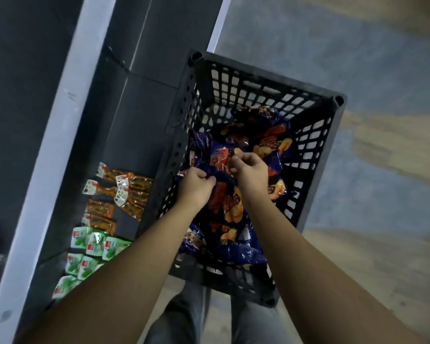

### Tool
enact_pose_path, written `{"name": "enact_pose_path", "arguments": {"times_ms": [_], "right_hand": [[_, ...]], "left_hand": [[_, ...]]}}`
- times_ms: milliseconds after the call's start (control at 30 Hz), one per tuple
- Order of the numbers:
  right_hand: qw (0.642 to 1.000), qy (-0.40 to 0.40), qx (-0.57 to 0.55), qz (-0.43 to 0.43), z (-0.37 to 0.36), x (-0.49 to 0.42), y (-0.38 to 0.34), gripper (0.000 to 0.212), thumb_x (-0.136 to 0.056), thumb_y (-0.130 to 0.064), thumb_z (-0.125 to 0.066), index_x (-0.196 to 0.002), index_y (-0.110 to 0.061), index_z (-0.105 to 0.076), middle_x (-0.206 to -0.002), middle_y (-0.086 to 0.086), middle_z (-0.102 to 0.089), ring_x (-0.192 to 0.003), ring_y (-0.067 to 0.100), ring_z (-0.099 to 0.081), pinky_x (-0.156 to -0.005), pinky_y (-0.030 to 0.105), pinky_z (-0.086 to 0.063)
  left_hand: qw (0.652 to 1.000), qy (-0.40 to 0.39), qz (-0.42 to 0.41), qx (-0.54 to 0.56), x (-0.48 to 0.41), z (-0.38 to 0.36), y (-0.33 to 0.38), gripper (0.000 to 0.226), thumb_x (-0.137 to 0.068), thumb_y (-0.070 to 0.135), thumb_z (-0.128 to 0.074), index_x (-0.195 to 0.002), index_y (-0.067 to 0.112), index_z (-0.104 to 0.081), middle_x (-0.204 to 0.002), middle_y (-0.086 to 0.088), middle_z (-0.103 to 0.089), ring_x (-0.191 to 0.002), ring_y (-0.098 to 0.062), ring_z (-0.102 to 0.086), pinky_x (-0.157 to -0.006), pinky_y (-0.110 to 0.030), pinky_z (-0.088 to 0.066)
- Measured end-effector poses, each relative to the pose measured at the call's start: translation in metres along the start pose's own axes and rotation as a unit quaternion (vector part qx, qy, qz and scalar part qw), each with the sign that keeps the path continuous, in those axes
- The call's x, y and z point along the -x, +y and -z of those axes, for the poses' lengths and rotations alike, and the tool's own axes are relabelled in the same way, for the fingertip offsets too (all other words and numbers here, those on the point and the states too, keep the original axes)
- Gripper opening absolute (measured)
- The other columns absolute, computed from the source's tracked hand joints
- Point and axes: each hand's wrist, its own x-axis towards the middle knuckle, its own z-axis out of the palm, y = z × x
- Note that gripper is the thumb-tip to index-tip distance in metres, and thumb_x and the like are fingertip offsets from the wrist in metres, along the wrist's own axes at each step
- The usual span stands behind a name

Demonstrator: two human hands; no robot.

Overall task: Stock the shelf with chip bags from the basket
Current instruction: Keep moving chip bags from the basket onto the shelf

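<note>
Basket (266,78) 1 o'clock | our left hand (196,184), right hand (250,172) pinch bag (224,178) edge | likely light, slick, crushable; lift there.

Orange packets (139,186) with white ends lie in loose, overlapping rows at the left. Just nearer, green packets (93,245) with red-and-white labels sit packed side by side. To the right and far side, the grey-blue floor (358,70) shows pale tan patches.
</note>
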Motion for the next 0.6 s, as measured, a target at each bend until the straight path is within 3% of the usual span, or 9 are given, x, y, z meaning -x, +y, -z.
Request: {"name": "enact_pose_path", "arguments": {"times_ms": [167,333,400,600], "right_hand": [[0.998,-0.008,0.054,-0.012,0.001,-0.009,0.017,0.006,-0.093,-0.018,-0.065,-0.087,-0.019,-0.066,-0.09,0.0,-0.069,-0.09,0.022,-0.067,-0.084,0.039,-0.056],[0.995,-0.018,0.097,-0.021,0.001,-0.01,0.013,0.008,-0.094,-0.014,-0.064,-0.088,-0.018,-0.065,-0.085,-0.003,-0.066,-0.078,0.012,-0.06,-0.071,0.028,-0.051],[0.993,-0.021,0.114,-0.033,-0.002,-0.01,0.011,0.006,-0.094,-0.015,-0.065,-0.089,-0.019,-0.065,-0.086,-0.003,-0.067,-0.079,0.013,-0.06,-0.072,0.03,-0.051],[0.986,-0.032,0.16,-0.044,-0.006,0.001,-0.005,0.011,-0.092,-0.018,-0.066,-0.102,-0.02,-0.062,-0.089,-0.002,-0.067,-0.076,0.015,-0.06,-0.066,0.031,-0.05]], "left_hand": [[0.996,-0.056,0.057,-0.041,-0.008,-0.021,-0.019,0.046,-0.082,0.02,-0.075,-0.117,0.017,-0.045,-0.108,-0.002,-0.06,-0.098,-0.024,-0.06,-0.086,-0.037,-0.051],[0.996,-0.033,0.046,-0.07,-0.013,-0.014,-0.019,0.043,-0.084,0.006,-0.068,-0.122,0.012,-0.048,-0.101,-0.005,-0.061,-0.097,-0.026,-0.061,-0.085,-0.038,-0.052],[0.996,-0.039,0.041,-0.069,-0.014,-0.007,-0.018,0.046,-0.084,0.004,-0.068,-0.127,0.009,-0.052,-0.103,-0.006,-0.064,-0.099,-0.026,-0.062,-0.086,-0.035,-0.051],[0.999,-0.037,-0.038,-0.008,-0.001,0.015,0.009,0.028,-0.089,-0.002,-0.054,-0.108,0.011,-0.07,-0.11,-0.01,-0.068,-0.104,-0.025,-0.062,-0.093,-0.037,-0.052]]}}
